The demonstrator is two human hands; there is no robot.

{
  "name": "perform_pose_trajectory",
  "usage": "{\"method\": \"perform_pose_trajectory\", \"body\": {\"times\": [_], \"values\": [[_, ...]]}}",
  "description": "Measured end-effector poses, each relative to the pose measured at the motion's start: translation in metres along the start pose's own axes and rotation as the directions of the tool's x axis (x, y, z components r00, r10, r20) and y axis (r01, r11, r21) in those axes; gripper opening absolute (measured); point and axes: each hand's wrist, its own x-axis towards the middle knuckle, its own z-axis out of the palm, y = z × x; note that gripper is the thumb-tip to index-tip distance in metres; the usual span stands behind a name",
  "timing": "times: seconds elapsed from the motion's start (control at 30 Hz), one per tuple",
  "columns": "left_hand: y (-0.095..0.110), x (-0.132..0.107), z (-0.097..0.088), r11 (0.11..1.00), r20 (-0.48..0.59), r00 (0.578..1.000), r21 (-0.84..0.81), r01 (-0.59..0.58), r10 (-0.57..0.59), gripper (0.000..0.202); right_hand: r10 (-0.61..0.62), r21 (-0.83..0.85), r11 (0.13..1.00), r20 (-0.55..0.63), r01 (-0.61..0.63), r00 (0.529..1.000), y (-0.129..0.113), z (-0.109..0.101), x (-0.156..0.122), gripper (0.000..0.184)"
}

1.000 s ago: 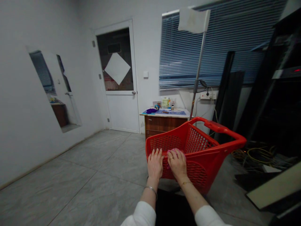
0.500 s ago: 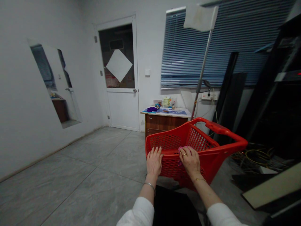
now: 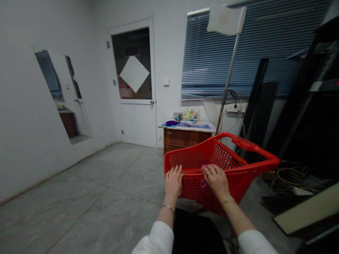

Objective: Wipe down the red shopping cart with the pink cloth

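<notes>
A red plastic shopping cart [image 3: 192, 187] with perforated sides stands right in front of me, its handle toward the right. My left hand [image 3: 173, 180] grips the near top rim close to the cart's left end, fingers hooked over the edge. Farther right on the same rim, my right hand [image 3: 216, 179] is closed on a pink cloth [image 3: 203, 183] and presses it against the edge. Part of the cloth hangs down outside the cart wall; the rest is hidden under the fingers.
Behind the cart is a brown drawer cabinet [image 3: 182, 138] with a purple cloth [image 3: 171, 123] and bottles on top. A pole [image 3: 230, 74] leans beside it. Cables [image 3: 290, 176] and dark panels fill the right side. A white door [image 3: 137, 121] stands at the back.
My right hand has shifted slightly right along the rim with the pink cloth, and more of the cloth shows. My left hand and the cart have stayed in place.
</notes>
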Motion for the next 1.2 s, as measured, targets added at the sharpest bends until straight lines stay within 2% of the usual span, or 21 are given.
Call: {"method": "perform_pose_trajectory", "body": {"times": [0.1,0.17,0.23,0.43,0.53,0.63,0.87,0.97,1.03,1.2], "values": [[0.003,0.000,0.002,1.000,-0.017,1.000,-0.002,0.009,-0.009,0.043,0.002,-0.032,0.999,-0.009,-0.002,1.000,0.023,-0.006,-0.003,0.025],[0.004,0.000,0.002,1.000,-0.028,1.000,0.001,0.014,-0.014,0.043,0.026,-0.033,0.999,-0.032,-0.027,0.999,0.021,-0.005,-0.004,0.024],[0.005,0.000,0.002,1.000,-0.033,0.999,0.006,0.011,-0.011,0.043,0.050,-0.009,0.999,-0.050,-0.051,0.997,0.003,-0.001,-0.002,0.024],[0.004,0.000,-0.001,0.999,-0.019,1.000,0.037,-0.010,0.011,0.043,0.042,0.131,0.991,-0.055,-0.035,0.998,-0.079,0.017,0.008,0.027],[0.002,0.001,-0.002,0.999,0.005,1.000,0.048,-0.019,0.018,0.044,0.027,0.147,0.989,-0.046,-0.019,0.999,-0.092,0.022,0.009,0.030],[0.001,0.001,-0.003,0.999,0.013,1.000,0.047,-0.020,0.019,0.044,-0.019,0.122,0.992,-0.031,0.023,0.999,-0.074,0.019,0.006,0.031],[0.003,0.000,0.000,1.000,-0.007,1.000,0.025,-0.005,0.005,0.043,-0.017,-0.019,1.000,-0.027,0.017,0.999,0.013,0.000,-0.006,0.028],[0.005,0.000,0.001,1.000,-0.018,1.000,0.020,0.011,-0.010,0.043,0.021,-0.028,0.999,-0.060,-0.023,0.998,0.020,-0.001,-0.007,0.029],[0.006,0.000,0.002,1.000,-0.025,1.000,0.019,0.015,-0.014,0.043,0.060,-0.006,0.998,-0.083,-0.061,0.995,0.005,0.002,-0.006,0.029],[0.005,0.000,0.001,1.000,-0.021,1.000,0.022,0.000,0.000,0.043,0.070,0.111,0.992,-0.080,-0.060,0.994,-0.068,0.016,0.003,0.027]]}}
